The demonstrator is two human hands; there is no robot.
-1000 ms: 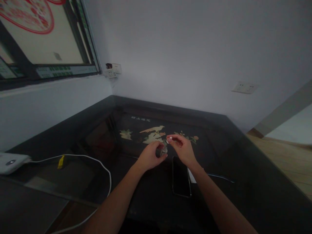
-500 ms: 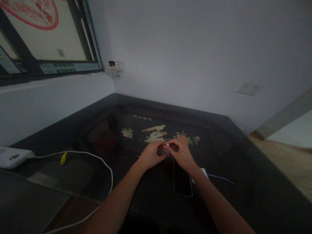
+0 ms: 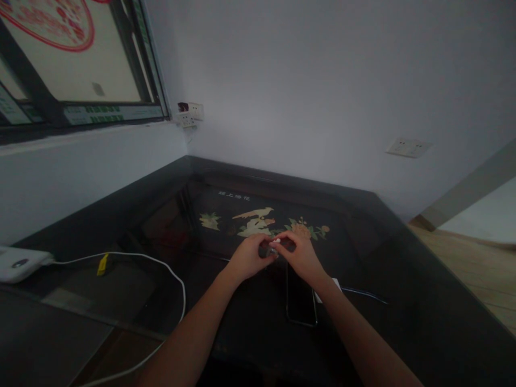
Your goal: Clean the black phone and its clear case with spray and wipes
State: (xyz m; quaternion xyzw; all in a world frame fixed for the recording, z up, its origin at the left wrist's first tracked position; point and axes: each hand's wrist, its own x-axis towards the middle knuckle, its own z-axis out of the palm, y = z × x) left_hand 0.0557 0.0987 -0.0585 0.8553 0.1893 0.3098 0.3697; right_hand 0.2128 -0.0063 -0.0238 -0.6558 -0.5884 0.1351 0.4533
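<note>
My left hand [image 3: 249,257] and my right hand [image 3: 303,257] meet over the dark tabletop [image 3: 250,322], with their fingertips close together. A small clear, shiny object [image 3: 271,251] is pinched in the fingers of my left hand. At the tips of my right thumb and forefinger sits a tiny whitish piece [image 3: 277,241]. Both are too small and dim to name, and the fingers partly cover them. Just below my right hand lies a phone [image 3: 301,301] with a dark screen.
A white paper-like piece [image 3: 336,283] and a thin dark cord [image 3: 365,293] lie by my right forearm. To the left, a white device [image 3: 24,263] trails a white cable [image 3: 173,269] with a yellow tag [image 3: 102,264]. Wall sockets [image 3: 409,147] and a window [image 3: 80,59] border the table.
The view has shifted very slightly. Both hands stay together in the same place, with only small finger movement around the little objects.
</note>
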